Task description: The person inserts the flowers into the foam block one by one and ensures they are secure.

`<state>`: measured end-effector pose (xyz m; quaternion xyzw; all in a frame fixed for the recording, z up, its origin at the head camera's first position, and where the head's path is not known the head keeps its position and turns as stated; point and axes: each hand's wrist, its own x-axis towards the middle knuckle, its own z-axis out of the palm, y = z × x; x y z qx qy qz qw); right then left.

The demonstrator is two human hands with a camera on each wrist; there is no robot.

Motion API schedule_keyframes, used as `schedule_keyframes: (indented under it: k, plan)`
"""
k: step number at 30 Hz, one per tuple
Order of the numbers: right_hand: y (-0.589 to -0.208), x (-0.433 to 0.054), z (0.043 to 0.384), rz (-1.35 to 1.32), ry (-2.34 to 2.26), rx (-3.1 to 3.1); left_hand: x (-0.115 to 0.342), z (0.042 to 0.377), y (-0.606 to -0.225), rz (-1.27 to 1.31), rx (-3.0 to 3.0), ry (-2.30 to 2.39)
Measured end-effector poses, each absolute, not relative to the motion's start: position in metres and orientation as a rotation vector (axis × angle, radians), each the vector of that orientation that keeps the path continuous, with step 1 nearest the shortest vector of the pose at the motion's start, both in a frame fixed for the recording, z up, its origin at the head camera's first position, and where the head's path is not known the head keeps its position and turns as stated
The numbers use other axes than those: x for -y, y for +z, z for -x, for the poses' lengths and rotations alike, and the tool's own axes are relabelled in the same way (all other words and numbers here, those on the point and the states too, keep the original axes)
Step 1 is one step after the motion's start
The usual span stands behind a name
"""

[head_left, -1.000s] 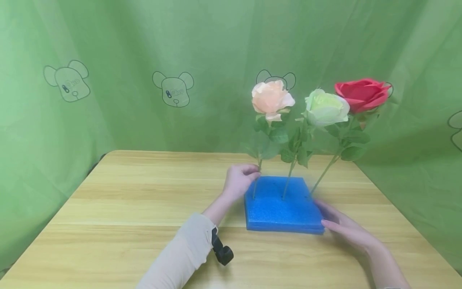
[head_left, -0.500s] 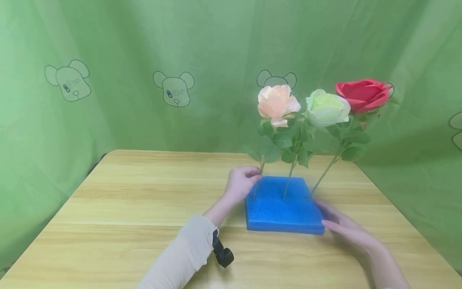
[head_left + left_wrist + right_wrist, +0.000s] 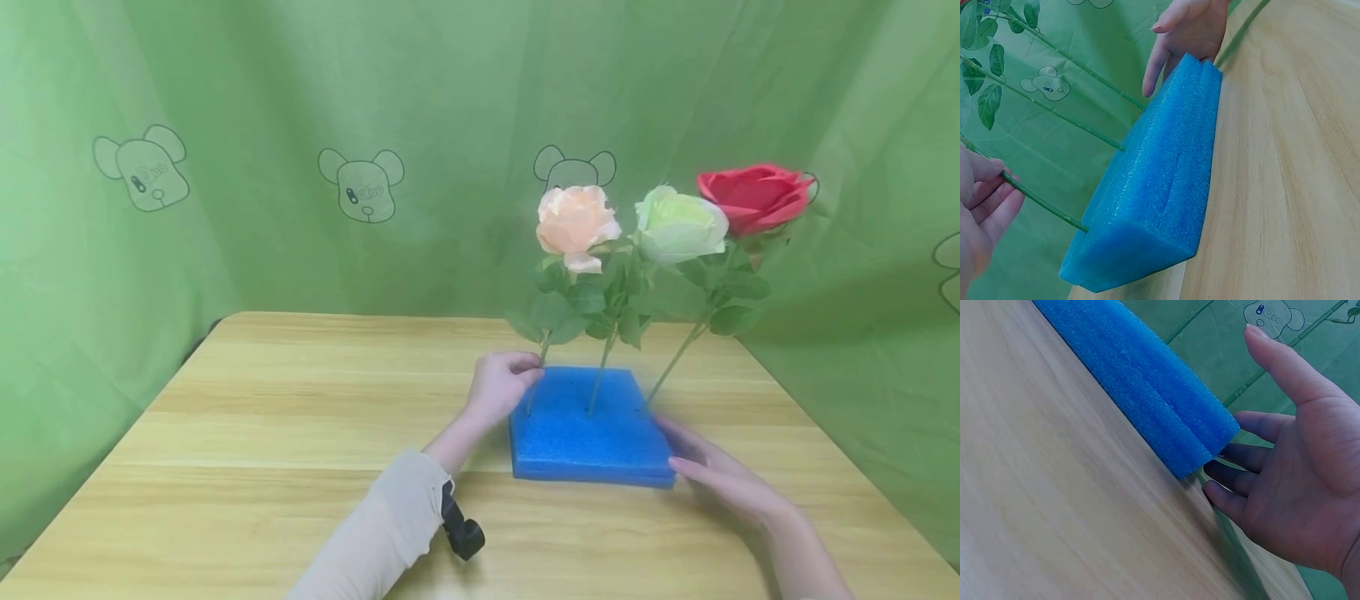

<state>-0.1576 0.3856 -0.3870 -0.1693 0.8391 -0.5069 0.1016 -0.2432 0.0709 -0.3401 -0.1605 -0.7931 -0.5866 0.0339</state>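
Observation:
Three artificial roses stand with their stems in a blue foam block [image 3: 592,446] on the table. At the left is a peach rose [image 3: 576,221], in the middle a pale green rose [image 3: 678,225], at the right a red rose [image 3: 757,200] that leans right. My left hand [image 3: 501,387] pinches the peach rose's green stem [image 3: 1047,205] between thumb and fingers, a little above the foam. My right hand [image 3: 720,475] rests against the block's right side. In the right wrist view its fingers [image 3: 1266,425] are mostly extended at the foam's end, with the thumb held off it.
The wooden table [image 3: 300,433] reaches left and in front of the block. Behind it hangs a green curtain [image 3: 450,100] printed with bear heads. A black strap [image 3: 461,529] hangs from the left sleeve [image 3: 382,521].
The peach rose has moved right and sunk lower, and my left hand has come slightly down with its stem. My right hand and the other two roses have stayed put.

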Motion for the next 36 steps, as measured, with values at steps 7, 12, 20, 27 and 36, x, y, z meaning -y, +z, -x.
schedule_keyframes:
  k: [7,12,20,27,36]
  plan:
    - [-0.3860,-0.3851,0.1583,0.486,-1.486,-2.493,-0.0705,0.2429,-0.3401,0.500,2.457,-1.779]
    - [-0.3853,-0.3855,0.1605,0.496,-1.464,-2.520,-0.0707,0.2432,-0.3400,0.504,2.458,-1.758]
    - [-0.3854,-0.3872,0.1629,0.511,-1.440,-2.530,-0.0702,0.2432,-0.3394,0.482,2.443,-1.790]
    - [-0.3882,-0.3877,0.1623,0.519,-1.446,-2.514,-0.0695,0.2425,-0.3400,0.467,2.432,-1.797]
    - [-0.3885,-0.3871,0.1597,0.502,-1.471,-2.500,-0.0721,0.2393,-0.3424,0.452,2.442,-1.824]
